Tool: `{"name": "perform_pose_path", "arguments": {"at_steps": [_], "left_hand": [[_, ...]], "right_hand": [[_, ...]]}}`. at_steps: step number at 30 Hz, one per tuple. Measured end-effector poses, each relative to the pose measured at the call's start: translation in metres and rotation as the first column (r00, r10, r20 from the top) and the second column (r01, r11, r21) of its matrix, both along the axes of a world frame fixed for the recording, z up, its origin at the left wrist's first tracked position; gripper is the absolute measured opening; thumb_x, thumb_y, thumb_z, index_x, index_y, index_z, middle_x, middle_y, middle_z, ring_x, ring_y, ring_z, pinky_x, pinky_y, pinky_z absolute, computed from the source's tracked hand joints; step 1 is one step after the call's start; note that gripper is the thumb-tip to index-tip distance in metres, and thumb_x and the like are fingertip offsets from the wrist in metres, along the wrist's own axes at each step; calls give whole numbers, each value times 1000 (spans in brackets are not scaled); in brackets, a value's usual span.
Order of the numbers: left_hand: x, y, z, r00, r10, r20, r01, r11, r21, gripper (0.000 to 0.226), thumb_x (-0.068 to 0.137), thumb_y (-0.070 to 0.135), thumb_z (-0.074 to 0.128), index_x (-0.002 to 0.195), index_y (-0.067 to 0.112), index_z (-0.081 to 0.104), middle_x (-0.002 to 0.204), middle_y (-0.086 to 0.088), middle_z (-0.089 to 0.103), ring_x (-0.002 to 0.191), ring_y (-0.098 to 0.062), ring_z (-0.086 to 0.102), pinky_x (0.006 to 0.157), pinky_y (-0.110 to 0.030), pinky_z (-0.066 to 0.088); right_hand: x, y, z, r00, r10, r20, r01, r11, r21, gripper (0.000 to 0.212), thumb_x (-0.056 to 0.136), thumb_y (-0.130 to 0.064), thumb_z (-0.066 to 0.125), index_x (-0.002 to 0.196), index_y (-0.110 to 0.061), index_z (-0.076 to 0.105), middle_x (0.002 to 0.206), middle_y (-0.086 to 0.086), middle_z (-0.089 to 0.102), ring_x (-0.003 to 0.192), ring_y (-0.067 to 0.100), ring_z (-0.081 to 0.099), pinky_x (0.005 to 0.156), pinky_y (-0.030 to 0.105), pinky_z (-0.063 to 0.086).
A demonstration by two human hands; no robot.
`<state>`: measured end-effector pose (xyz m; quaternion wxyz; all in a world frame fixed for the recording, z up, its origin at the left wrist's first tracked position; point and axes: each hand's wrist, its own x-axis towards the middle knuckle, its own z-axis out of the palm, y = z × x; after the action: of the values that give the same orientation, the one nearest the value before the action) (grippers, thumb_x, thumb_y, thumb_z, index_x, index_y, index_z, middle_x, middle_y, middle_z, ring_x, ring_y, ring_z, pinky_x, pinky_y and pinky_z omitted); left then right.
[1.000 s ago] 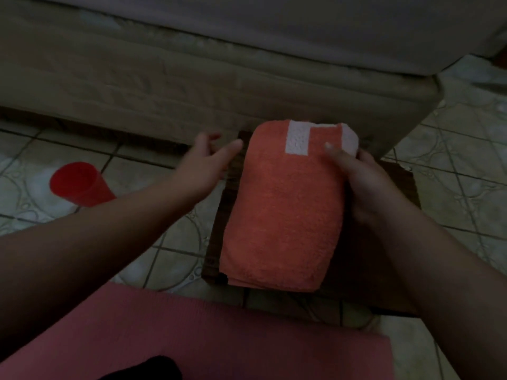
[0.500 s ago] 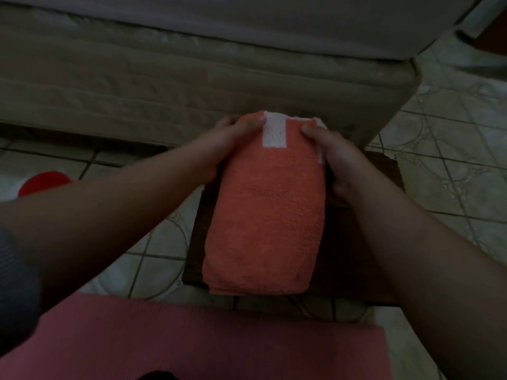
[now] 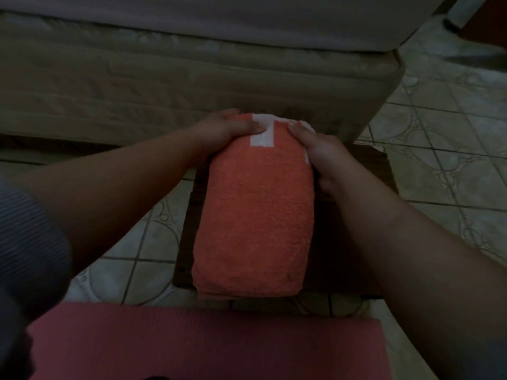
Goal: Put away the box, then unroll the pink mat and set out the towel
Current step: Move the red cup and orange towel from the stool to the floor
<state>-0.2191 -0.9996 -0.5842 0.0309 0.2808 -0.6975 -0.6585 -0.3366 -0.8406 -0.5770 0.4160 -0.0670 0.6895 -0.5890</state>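
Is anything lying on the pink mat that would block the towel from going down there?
Nothing visible does. Both the left hand and right hand grip the folded towel at its far end, and the stretch of pink mat just in front of it is bare. The mat's near edge is cut off from view.

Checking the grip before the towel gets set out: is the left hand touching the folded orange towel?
Touching. The head view shows the left hand wrapped over the far left corner of the orange towel, thumb pressed on its top.
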Motion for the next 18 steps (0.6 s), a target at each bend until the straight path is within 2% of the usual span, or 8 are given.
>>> {"name": "perform_pose_path", "arguments": {"at_steps": [2, 5, 7, 9, 11, 13, 16, 18], "left_hand": [[1, 3, -3, 996, 78, -51, -79, 997, -22, 34, 71, 43, 74, 96, 22, 65, 96, -3, 71, 81, -12, 70, 62, -25, 56], [6, 7, -9, 982, 160, -101, -168, 982, -80, 34, 65, 52, 75, 88, 29, 65, 89, 4, 70, 67, -1, 68, 50, -17, 50], [11, 10, -11, 979, 170, -111, -183, 976, -118, 34, 65, 55, 74, 90, 34, 63, 94, 6, 67, 70, 1, 67, 51, -15, 50], [18, 12, -9, 979, 170, -109, -186, 971, -154, 37, 68, 54, 72, 99, 38, 59, 103, 10, 63, 84, 0, 65, 59, -15, 52], [31, 15, -8, 982, 157, -103, -171, 975, -141, 57, 68, 52, 72, 119, 34, 51, 119, 7, 57, 104, -7, 60, 78, -24, 53], [52, 25, -6, 985, 139, -103, -147, 986, -76, 84, 64, 52, 73, 137, 32, 36, 127, 10, 50, 111, -4, 55, 85, -27, 52], [91, 52, -9, 987, 115, -115, -113, 993, 26, 103, 54, 54, 77, 139, 47, 19, 127, 19, 43, 107, 2, 54, 75, -18, 53], [110, 68, -14, 986, 115, -118, -104, 990, 97, 103, 51, 51, 79, 134, 53, 18, 125, 17, 46, 102, 2, 61, 67, -15, 55]], "right_hand": [[2, -2, 1, 1000, -29, -4, 29, 999, -23, 42, 77, -38, 74, 111, -15, 64, 97, 6, 73, 82, 19, 72, 69, 32, 59], [8, -4, 2, 992, -18, -125, 19, 1000, 2, 51, 81, -42, 68, 125, -19, 53, 96, -4, 65, 82, 13, 67, 53, 21, 55], [12, -1, 1, 984, 10, -177, 0, 999, 54, 57, 83, -48, 64, 132, -24, 48, 95, -10, 57, 81, 7, 61, 47, 18, 50], [16, 3, 3, 979, 48, -199, -33, 996, 80, 59, 84, -52, 60, 136, -30, 44, 104, -10, 55, 83, 4, 57, 51, 19, 48], [21, 10, 6, 982, 72, -176, -58, 995, 83, 61, 84, -52, 60, 139, -35, 39, 119, -6, 53, 86, 6, 56, 57, 23, 47], [26, 20, 10, 986, 89, -140, -78, 993, 84, 70, 82, -50, 63, 142, -40, 30, 138, -1, 46, 92, 10, 54, 63, 27, 48], [40, 43, 11, 990, 128, -65, -120, 986, 118, 92, 73, -46, 73, 144, -47, 15, 146, 2, 37, 96, 15, 52, 68, 33, 49], [52, 60, 9, 987, 159, 8, -159, 980, 122, 106, 62, -45, 80, 144, -48, 14, 133, -3, 47, 92, 13, 55, 67, 34, 50]]}}
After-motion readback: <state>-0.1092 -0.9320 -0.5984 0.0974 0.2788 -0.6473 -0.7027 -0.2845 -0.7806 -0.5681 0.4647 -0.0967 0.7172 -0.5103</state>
